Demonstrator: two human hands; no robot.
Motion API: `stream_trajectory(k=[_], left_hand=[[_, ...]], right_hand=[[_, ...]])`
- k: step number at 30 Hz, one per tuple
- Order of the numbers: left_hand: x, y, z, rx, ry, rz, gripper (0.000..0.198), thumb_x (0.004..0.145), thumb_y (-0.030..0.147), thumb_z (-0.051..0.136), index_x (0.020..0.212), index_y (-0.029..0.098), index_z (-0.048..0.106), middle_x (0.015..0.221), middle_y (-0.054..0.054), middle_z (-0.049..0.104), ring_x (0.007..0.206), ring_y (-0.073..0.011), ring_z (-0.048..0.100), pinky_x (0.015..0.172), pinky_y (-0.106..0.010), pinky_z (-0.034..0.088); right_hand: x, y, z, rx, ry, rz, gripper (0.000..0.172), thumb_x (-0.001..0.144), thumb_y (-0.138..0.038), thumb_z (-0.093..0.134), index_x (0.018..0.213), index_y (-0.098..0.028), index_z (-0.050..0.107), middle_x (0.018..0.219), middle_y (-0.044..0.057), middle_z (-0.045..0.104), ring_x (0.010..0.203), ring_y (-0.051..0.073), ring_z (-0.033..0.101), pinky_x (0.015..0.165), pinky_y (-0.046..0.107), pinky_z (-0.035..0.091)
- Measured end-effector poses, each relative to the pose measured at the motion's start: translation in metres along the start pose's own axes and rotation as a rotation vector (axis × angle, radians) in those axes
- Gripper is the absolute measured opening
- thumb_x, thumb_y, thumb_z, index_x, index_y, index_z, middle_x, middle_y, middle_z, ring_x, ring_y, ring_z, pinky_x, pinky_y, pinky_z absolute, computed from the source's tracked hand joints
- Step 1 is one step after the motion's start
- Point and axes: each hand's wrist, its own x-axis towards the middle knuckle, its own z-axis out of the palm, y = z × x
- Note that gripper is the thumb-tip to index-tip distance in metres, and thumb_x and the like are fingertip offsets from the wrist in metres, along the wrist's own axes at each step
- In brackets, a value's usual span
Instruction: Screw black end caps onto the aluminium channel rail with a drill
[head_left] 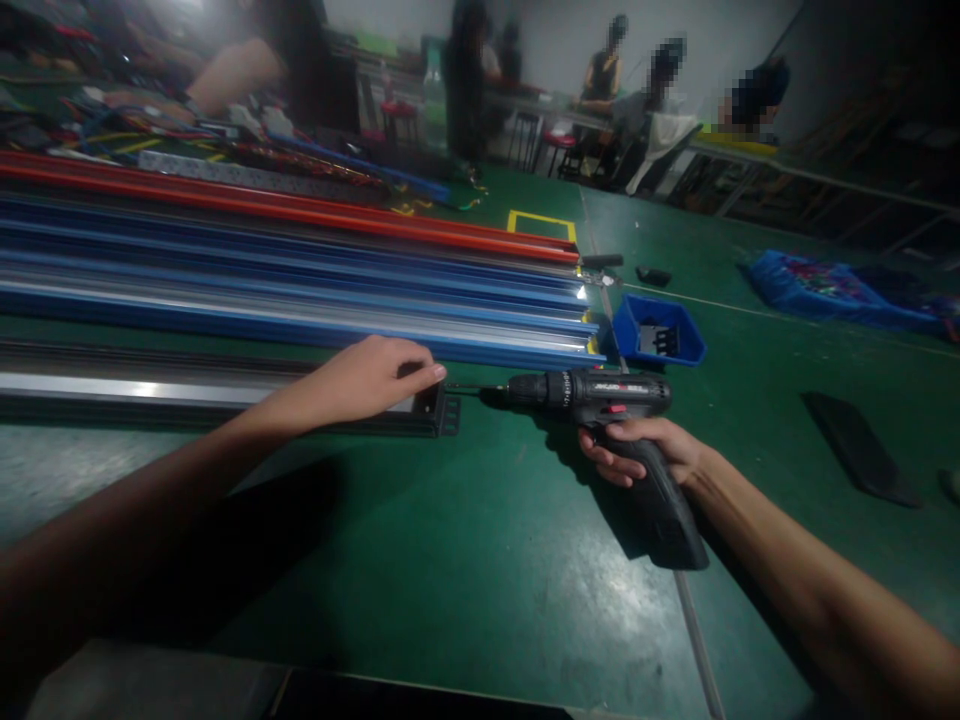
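Note:
My right hand (pixel 645 450) is wrapped round the grip of a black cordless drill (pixel 600 395) lying level above the green table (pixel 480 560). Its bit points left at the end cap (pixel 444 408) of a long black rail (pixel 150 395). My left hand (pixel 375 378) rests on top of that rail near its right end, fingers curled and pressed down on it, thumb tip close to the drill bit.
Behind the black rail lie several long blue, silver and red rails (pixel 300 270). A blue parts bin (pixel 660 330) stands by their right ends. A flat black piece (pixel 859 445) lies at right, a blue bag (pixel 825 285) farther back. Other people sit at far tables.

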Motion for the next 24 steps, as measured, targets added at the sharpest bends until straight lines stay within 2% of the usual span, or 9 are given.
stream_trajectory(k=[24], left_hand=[[0.0001, 0.0021, -0.0011, 0.005, 0.0, -0.001, 0.059, 0.104, 0.066, 0.041, 0.1, 0.02, 0.077, 0.098, -0.004, 0.077, 0.089, -0.0208, 0.068, 0.08, -0.031, 0.045]], right_hand=[[-0.0005, 0.0006, -0.0012, 0.006, 0.017, 0.018, 0.025, 0.097, -0.027, 0.074, 0.106, -0.003, 0.074, 0.083, 0.005, 0.066, 0.048, 0.003, 0.047, 0.058, 0.019, 0.055]])
